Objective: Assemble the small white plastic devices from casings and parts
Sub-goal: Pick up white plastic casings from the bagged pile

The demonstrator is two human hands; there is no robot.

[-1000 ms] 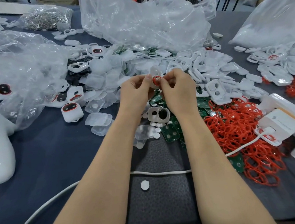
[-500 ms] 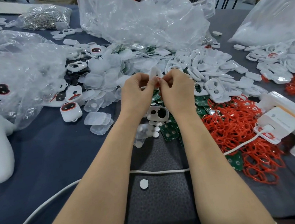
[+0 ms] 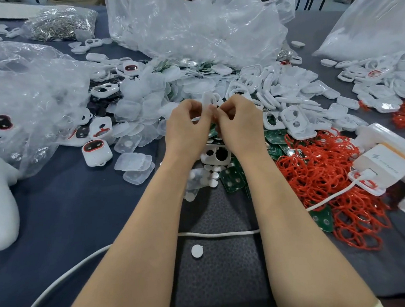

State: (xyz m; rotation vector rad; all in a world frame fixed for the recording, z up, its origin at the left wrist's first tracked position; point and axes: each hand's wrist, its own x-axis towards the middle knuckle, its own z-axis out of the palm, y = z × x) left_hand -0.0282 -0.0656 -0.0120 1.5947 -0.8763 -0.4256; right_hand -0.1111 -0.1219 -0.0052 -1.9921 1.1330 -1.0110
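Observation:
My left hand (image 3: 188,127) and my right hand (image 3: 239,123) meet above the middle of the table, fingertips pinched together on one small white casing (image 3: 208,100) that sticks up between them. What my fingers press into it is hidden. Just below my wrists lies another white casing with two holes (image 3: 215,154), beside small white discs (image 3: 212,177) and green circuit boards (image 3: 233,178). Red rubber rings (image 3: 321,174) are heaped to the right. White casings (image 3: 290,101) are piled behind my hands.
Clear plastic bags (image 3: 197,26) rise at the back and left. Finished devices with red-rimmed windows (image 3: 96,152) lie left. Clear lids (image 3: 136,164) sit beside them. A white charger block (image 3: 386,164) and cable (image 3: 218,234) lie right and front; a lone disc (image 3: 196,251) rests on the grey mat.
Both hands have drawn closer together on the casing. The red ring seen between my fingertips a second ago is now out of sight behind them.

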